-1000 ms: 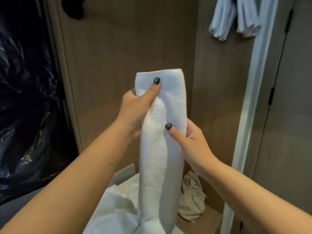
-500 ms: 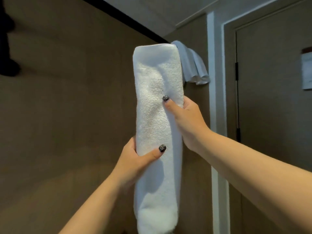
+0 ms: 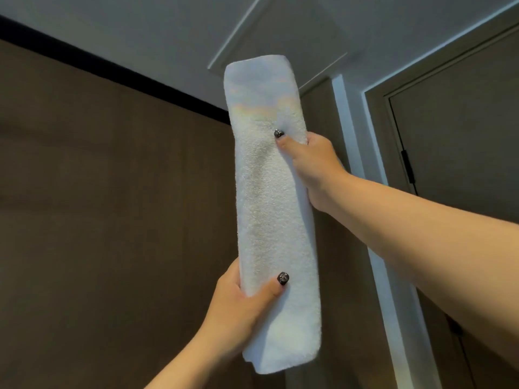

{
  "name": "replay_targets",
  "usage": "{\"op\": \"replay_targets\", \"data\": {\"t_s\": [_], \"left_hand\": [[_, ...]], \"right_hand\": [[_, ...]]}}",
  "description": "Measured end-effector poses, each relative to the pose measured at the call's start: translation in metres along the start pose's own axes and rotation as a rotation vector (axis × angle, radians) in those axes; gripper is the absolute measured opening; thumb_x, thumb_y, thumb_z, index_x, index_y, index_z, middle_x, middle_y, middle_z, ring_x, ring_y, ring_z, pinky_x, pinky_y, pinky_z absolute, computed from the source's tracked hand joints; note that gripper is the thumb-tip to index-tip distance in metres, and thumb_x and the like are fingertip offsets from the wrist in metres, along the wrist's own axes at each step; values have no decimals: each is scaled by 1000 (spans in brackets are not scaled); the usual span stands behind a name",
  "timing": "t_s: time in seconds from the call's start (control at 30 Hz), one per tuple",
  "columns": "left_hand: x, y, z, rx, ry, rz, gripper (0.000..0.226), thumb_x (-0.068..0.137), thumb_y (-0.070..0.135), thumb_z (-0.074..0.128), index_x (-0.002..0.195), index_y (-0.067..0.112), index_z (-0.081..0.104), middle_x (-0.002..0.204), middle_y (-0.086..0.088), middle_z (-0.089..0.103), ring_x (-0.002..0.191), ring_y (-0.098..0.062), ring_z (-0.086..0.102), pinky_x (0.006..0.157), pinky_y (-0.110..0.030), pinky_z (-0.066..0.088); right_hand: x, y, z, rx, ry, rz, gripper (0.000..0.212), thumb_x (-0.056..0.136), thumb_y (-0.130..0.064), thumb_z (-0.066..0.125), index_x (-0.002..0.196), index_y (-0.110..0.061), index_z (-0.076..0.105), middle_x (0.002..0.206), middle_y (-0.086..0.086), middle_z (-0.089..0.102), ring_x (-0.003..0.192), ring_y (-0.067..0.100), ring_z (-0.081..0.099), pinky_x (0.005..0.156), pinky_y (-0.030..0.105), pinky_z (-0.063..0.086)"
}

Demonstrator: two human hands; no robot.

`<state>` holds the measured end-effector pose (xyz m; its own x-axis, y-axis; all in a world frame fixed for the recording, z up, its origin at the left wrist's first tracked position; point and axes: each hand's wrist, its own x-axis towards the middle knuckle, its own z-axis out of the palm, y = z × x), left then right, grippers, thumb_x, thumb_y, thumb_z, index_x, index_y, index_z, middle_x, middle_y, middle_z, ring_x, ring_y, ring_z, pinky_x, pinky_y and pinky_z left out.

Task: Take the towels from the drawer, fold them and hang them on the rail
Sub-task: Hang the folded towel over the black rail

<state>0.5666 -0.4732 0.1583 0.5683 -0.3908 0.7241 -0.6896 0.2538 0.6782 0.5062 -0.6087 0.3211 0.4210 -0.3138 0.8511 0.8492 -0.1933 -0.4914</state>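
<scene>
No words, labels, brands or numbers can be read anywhere in this view. The towel [image 3: 273,209] shows plain white terry with no tag or stitched mark on its visible side. The door [image 3: 460,130] and wall [image 3: 112,220] carry no sign, though dim light might hide faint print.

One folded white towel [image 3: 273,209] was there, with two hands on it: the left hand [image 3: 238,313] below the right hand [image 3: 317,167]; one door [image 3: 460,141] stood right of the towel.
</scene>
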Motion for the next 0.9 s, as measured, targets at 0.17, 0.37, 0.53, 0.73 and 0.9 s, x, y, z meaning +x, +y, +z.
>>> {"op": "replay_targets", "data": {"t_s": [0.17, 0.37, 0.53, 0.73, 0.9], "left_hand": [[64, -5, -1, 41, 28, 131, 43, 77, 35, 74, 115, 20, 63, 109, -1, 74, 100, -22, 72, 84, -43, 60], [131, -10, 5, 201, 135, 302, 39, 80, 39, 66, 115, 25, 60, 106, 4, 74, 97, -17, 72, 86, -48, 58], [172, 0, -2, 396, 321, 384, 30, 88, 34, 72, 115, 26, 60, 104, 7, 74, 96, -12, 71, 86, -45, 57], [191, 12, -19, 629, 594, 402, 24, 84, 34, 74, 104, 28, 63, 92, 11, 74, 82, -6, 71, 73, -36, 60], [199, 20, -23, 788, 706, 432, 29, 77, 41, 80, 96, 30, 62, 88, 22, 70, 74, 0, 68, 57, -22, 57]], "right_hand": [[60, 3, -3, 24, -27, -71, 14, 96, -18, 62, 104, -6, 63, 105, 13, 68, 89, 24, 66, 81, 36, 55], [130, 9, -3, 26, -65, -156, 29, 92, -19, 69, 113, 0, 65, 108, 14, 72, 95, 28, 71, 86, 42, 58], [182, 15, -6, 78, -131, -221, 20, 89, -19, 73, 98, -5, 63, 105, 13, 72, 93, 27, 72, 85, 46, 59], [232, 27, 0, 148, -218, -250, 37, 85, -25, 76, 111, -3, 63, 108, 13, 72, 92, 26, 71, 79, 42, 61], [262, 40, 21, 209, -235, -226, 43, 83, -31, 77, 113, -6, 59, 105, 7, 68, 87, 21, 68, 73, 31, 56]]}}
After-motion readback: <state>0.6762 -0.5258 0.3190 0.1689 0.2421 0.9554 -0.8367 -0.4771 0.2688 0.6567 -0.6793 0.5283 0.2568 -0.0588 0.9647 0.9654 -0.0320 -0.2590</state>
